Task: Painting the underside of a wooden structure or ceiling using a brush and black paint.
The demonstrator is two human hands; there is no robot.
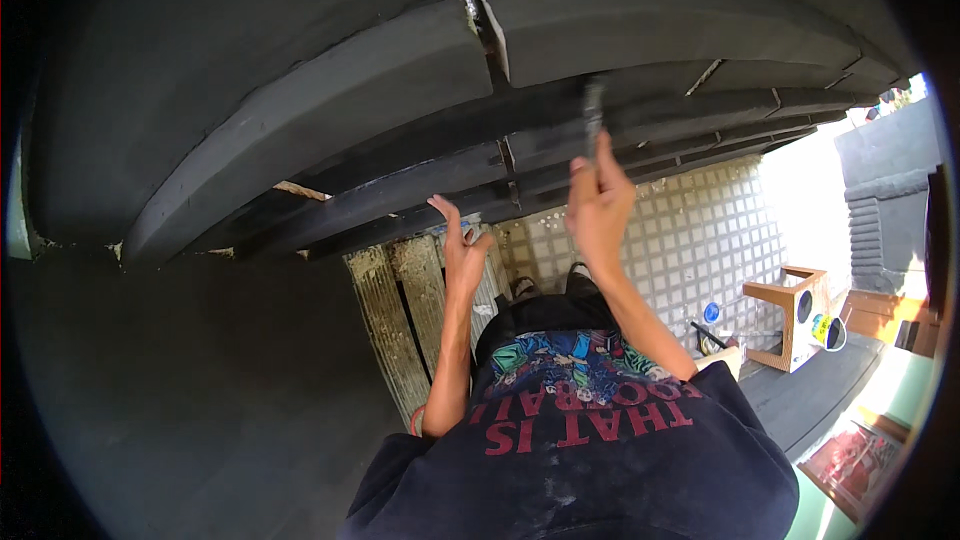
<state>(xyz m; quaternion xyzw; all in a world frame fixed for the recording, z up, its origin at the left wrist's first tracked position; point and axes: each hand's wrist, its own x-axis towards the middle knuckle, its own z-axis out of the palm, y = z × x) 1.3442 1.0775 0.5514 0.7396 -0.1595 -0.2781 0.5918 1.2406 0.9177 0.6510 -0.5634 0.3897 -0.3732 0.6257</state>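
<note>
In my right hand (600, 200) is a slim, grey-streaked tool (593, 105), its upper end blurred against the dark slats. I cannot tell whether it is a brush or a scraper. The fingers are closed round its lower end, and the index finger points up along it. My left hand (463, 252) is raised below the slats with its fingers apart and nothing in them. Above both hands runs a dark grey slatted structure (640, 25), curved by the lens. One slat has a split joint (490, 35) with pale, rough edges.
Pale tiles (690, 225) cover the floor around my feet. Weathered boards (385, 310) lie beside my left arm. A brown stool-like stand (800, 315), a white bucket (832, 332) and a blue round cap (711, 312) are at right. A dark wall (200, 370) fills the left.
</note>
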